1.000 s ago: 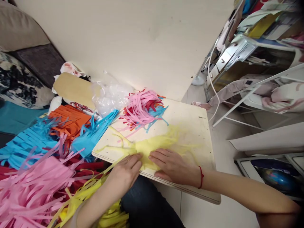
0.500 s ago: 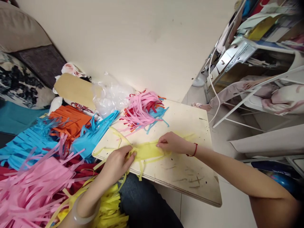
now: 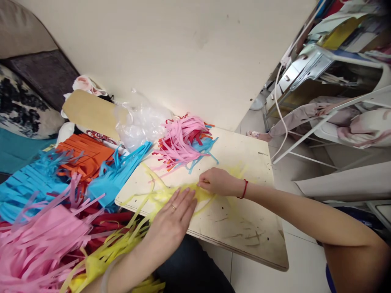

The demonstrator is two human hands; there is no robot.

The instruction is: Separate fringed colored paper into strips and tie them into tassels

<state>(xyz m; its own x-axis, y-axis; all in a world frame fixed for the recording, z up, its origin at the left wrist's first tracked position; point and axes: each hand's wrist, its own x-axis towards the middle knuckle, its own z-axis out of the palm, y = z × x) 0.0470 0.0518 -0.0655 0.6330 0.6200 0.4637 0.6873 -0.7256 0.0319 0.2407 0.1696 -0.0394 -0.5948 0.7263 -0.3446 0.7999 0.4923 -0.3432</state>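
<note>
A thin sheet of yellow fringed tissue paper (image 3: 159,195) lies on the small wooden board (image 3: 244,228), its cut strips spreading to both sides. My left hand (image 3: 177,211) rests flat on it, palm down with fingers stretched out. Just beyond those fingertips, my right hand (image 3: 212,182) pinches the paper's upper edge between thumb and curled fingers. Behind both hands sits a bundle of pink, red, orange and blue fringed strips (image 3: 185,140). More yellow fringe (image 3: 113,248) hangs below my left forearm, partly hidden by it.
At left lie piles of pink fringe (image 3: 45,240), blue fringe (image 3: 27,187) and orange fringe (image 3: 87,152). A clear plastic bag (image 3: 139,122) leans by the wall. To the right, a seated person's leg (image 3: 293,120) shows behind a white metal frame (image 3: 317,130).
My left hand has moved right and forward onto the yellow paper, going from a pinch to flat, stretched fingers. The right hand has shifted slightly left, still pinching.
</note>
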